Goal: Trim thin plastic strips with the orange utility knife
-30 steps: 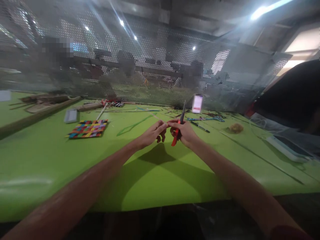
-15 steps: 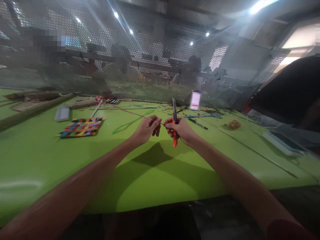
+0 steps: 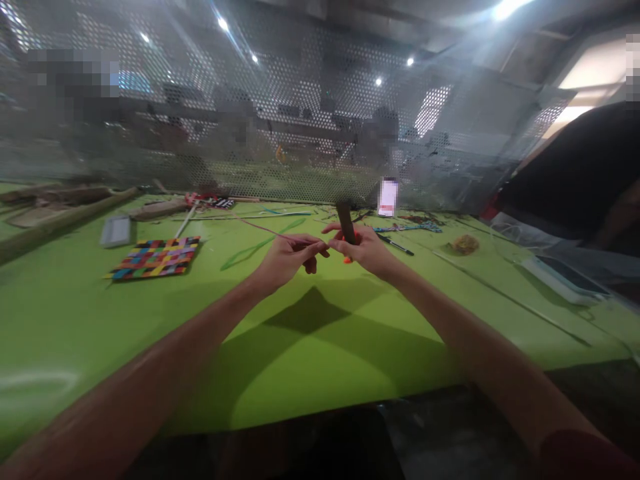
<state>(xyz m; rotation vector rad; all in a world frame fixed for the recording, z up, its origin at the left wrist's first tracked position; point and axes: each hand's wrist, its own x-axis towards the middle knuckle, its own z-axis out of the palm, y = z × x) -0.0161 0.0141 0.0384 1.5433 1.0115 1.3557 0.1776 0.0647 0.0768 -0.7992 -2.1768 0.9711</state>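
Observation:
My left hand (image 3: 285, 259) is pinched shut on a thin reddish strip (image 3: 260, 229) that runs up and to the left over the green table (image 3: 310, 347). My right hand (image 3: 365, 248) is closed round a red-handled knife (image 3: 346, 227), its dark blade pointing up and blurred. The two hands meet above the middle of the table, fingertips almost touching.
A multicoloured woven mat (image 3: 155, 257) lies at the left, with a grey block (image 3: 115, 231) and wooden pieces (image 3: 55, 200) behind it. A green strip (image 3: 260, 243), a pen (image 3: 395, 245), a phone (image 3: 388, 197) and a tray (image 3: 565, 279) lie around. A perforated metal screen (image 3: 300, 127) backs the table.
Both hands have risen slightly and the knife has tilted, so less of its red handle shows. The strip now points further left.

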